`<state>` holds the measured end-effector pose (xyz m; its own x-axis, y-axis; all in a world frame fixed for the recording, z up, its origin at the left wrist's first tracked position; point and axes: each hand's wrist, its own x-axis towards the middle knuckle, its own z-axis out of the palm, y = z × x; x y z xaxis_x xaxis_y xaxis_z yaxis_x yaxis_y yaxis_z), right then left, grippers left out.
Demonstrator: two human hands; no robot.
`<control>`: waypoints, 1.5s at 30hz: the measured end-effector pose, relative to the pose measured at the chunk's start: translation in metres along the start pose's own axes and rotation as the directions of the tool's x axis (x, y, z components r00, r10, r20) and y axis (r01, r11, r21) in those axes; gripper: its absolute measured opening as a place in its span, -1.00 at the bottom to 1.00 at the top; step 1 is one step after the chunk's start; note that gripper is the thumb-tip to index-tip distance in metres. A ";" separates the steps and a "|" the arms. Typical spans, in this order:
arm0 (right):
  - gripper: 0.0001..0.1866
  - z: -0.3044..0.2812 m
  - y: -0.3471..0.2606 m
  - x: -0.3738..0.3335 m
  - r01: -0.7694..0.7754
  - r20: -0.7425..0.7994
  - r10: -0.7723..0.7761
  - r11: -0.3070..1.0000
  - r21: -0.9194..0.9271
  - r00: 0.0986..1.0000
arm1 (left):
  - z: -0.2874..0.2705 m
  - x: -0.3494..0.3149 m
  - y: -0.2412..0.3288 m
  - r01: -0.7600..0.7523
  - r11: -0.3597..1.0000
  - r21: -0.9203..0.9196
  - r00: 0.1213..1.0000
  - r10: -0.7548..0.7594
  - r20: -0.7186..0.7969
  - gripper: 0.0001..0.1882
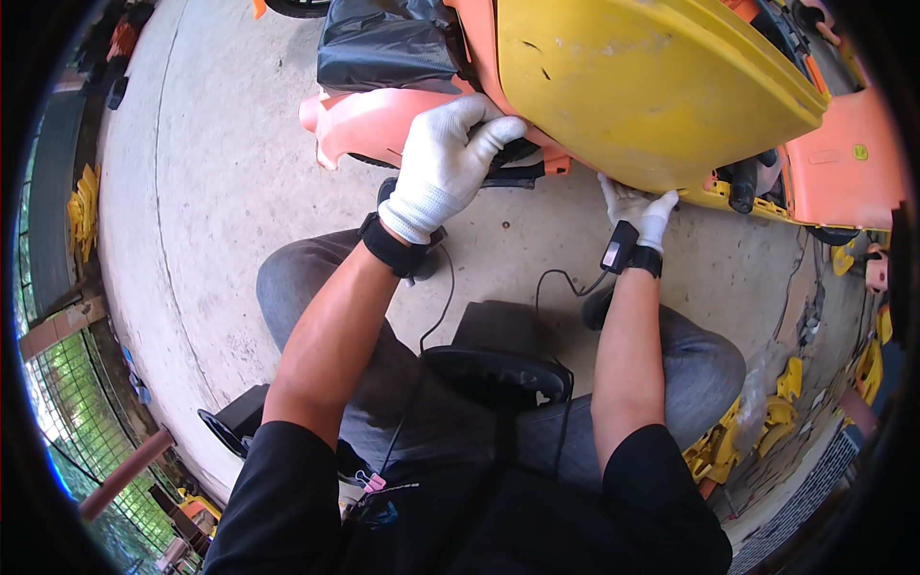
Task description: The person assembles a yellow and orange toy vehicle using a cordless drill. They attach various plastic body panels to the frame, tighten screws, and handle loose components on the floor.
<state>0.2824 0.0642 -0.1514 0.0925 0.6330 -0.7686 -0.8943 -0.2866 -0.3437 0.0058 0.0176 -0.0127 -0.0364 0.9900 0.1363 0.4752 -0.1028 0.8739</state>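
A large scuffed yellow body panel [652, 91] of a scooter-like vehicle fills the upper right, bordered by a pink-orange panel [482, 53]. My left hand [448, 158], in a white knit glove, is closed, thumb and fingers together by the seam at the yellow panel's left edge. Whatever lies in that pinch is hidden. My right hand [637, 209], gloved too, is turned palm up and grips the yellow panel's lower edge, its thumb apart and its fingers partly hidden behind it. Lower left on the vehicle sits a pink fairing [369, 120] under black plastic sheeting [388, 48].
I sit low on a concrete floor [211, 192] with knees apart. Black cables [448, 307] run from near my wrists. Yellow plastic parts [733, 436] lie at the lower right, more yellow pieces [83, 211] at the left wall. A wire-mesh screen [86, 402] stands lower left.
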 end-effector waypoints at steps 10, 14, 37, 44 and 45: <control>0.01 0.000 0.004 0.000 0.082 0.034 -0.078 0.990 -0.111 0.996 | -0.003 -0.002 0.008 -0.077 0.995 0.059 0.997 0.077 -0.001 -0.73; -0.08 -0.006 0.002 0.007 0.042 0.022 -0.042 0.999 -0.019 0.999 | -0.005 -0.002 0.007 -0.066 0.994 0.084 0.998 0.065 0.016 -0.75; -0.08 -0.014 -0.004 0.011 0.003 0.075 -0.005 1.000 0.021 0.997 | 0.003 -0.025 0.012 0.118 0.993 0.018 0.964 -0.119 0.237 -0.71; -0.12 -0.002 0.004 0.001 0.030 0.028 -0.029 0.999 -0.014 0.999 | 0.064 -0.017 -0.016 0.436 0.895 -0.095 0.835 -0.363 0.414 -0.47; -0.10 -0.002 0.001 0.001 0.062 0.000 -0.062 0.997 -0.038 0.998 | 0.075 -0.011 -0.016 0.417 0.904 -0.096 0.836 -0.340 0.431 -0.47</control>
<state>0.2825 0.0627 -0.1534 0.1478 0.6499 -0.7455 -0.8695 -0.2737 -0.4111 0.0643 0.0157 -0.0628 0.1872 0.9040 -0.3845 0.3302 0.3107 0.8913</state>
